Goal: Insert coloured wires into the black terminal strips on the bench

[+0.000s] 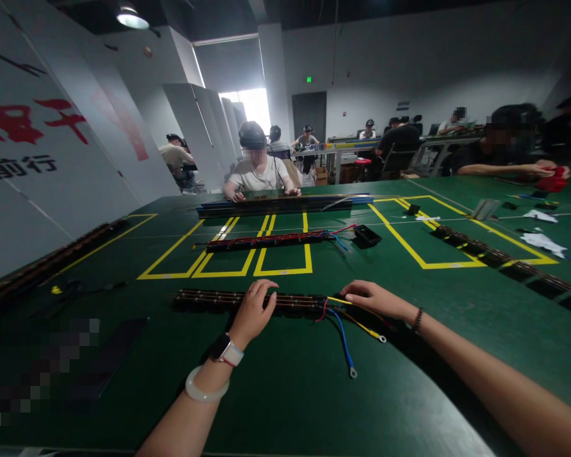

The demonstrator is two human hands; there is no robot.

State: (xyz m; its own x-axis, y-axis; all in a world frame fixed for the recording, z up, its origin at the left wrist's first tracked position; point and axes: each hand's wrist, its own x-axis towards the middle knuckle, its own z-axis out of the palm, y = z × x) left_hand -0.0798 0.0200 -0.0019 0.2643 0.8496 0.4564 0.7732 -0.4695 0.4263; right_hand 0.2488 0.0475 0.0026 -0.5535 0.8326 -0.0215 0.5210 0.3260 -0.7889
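Note:
A long dark strip with copper-coloured lines lies crosswise before me on the green table. My left hand rests over its middle, fingers curved and thumb apart, holding nothing visible. At the strip's right end, my right hand has its thumb and fingertips close together at a yellow wire; the exact grip is partly hidden. A blue cable with a ring lug curves towards me. Another yellow cable with a ring lug passes below my right hand. A short red wire bends at the strip's end.
Beyond lie a second strip with red wires, a black box and yellow tape outlines. More strips line the left and right. A co-worker sits opposite; another handles something red at right.

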